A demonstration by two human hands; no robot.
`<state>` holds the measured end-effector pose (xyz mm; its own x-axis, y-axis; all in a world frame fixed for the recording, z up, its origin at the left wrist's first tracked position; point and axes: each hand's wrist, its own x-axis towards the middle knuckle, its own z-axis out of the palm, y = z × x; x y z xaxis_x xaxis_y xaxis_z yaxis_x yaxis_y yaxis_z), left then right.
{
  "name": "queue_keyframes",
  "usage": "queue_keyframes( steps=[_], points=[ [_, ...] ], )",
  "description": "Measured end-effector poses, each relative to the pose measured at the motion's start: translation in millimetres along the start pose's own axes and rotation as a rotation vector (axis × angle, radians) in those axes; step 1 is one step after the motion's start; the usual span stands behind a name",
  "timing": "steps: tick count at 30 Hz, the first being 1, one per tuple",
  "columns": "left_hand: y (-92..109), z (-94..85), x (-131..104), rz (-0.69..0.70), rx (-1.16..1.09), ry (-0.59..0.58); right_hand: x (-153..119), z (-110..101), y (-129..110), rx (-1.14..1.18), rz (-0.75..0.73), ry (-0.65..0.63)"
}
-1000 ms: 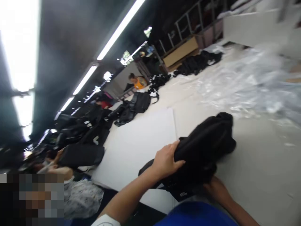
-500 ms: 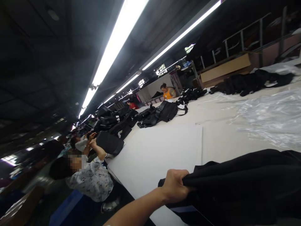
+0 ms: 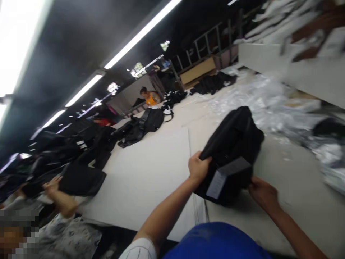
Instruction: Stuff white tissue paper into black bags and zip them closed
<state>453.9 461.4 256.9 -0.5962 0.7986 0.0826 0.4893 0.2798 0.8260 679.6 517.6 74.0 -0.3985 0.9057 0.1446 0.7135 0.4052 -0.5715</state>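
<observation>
A black bag (image 3: 233,144) is held up over the pale table (image 3: 285,180), with a grey strip and a whitish tag (image 3: 216,184) showing on its near side. My left hand (image 3: 198,167) is closed on the bag's left edge, fingers wrapped into the fabric. At the bag's lower right, my right hand (image 3: 264,194) grips the edge; its fingertips are partly hidden. White sheets (image 3: 151,169) lie flat on the table to the left of the bag.
Crumpled clear plastic (image 3: 258,97) covers the table's far right. Several black bags (image 3: 145,124) are piled at the far left. At lower left a co-worker's hand (image 3: 52,185) touches another black bag (image 3: 82,179). Further off sits a person in orange (image 3: 151,99).
My view has swung to the right. The black bag now stands more upright before me, and my right hand has come into view on it. My left hand still grips it.
</observation>
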Motion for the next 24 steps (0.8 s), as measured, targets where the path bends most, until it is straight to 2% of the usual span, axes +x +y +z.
queue_keyframes(
  steps=[4, 8, 11, 15, 17, 19, 21, 24],
  points=[
    [-2, 0.8, 14, 0.054, -0.016, -0.003, -50, 23, -51, 0.217, -0.043, -0.238],
    [0, 1.9, 23, -0.041, -0.147, 0.007, -82, 39, -76, 0.45, 0.081, -0.247],
    [9, 6.8, 21, -0.159, -0.315, 0.005, -85, 44, -79, 0.544, 0.087, -0.257],
    [23, 25.4, 12, -0.332, -0.57, -0.013, -78, 59, -86, 0.648, 0.161, -0.248],
    [30, 35.2, 7, -0.405, -0.662, -0.029, -79, 66, -92, 0.682, 0.195, -0.206],
    [36, 40.2, 7, -0.479, -0.722, -0.043, -83, 66, -94, 0.665, 0.198, -0.112],
    [41, 39.0, 13, -0.556, -0.768, -0.048, -88, 56, -91, 0.579, 0.193, 0.034],
    [44, 31.3, 32, -0.669, -0.854, -0.024, -92, 24, -76, 0.377, 0.189, 0.29]
  ],
)
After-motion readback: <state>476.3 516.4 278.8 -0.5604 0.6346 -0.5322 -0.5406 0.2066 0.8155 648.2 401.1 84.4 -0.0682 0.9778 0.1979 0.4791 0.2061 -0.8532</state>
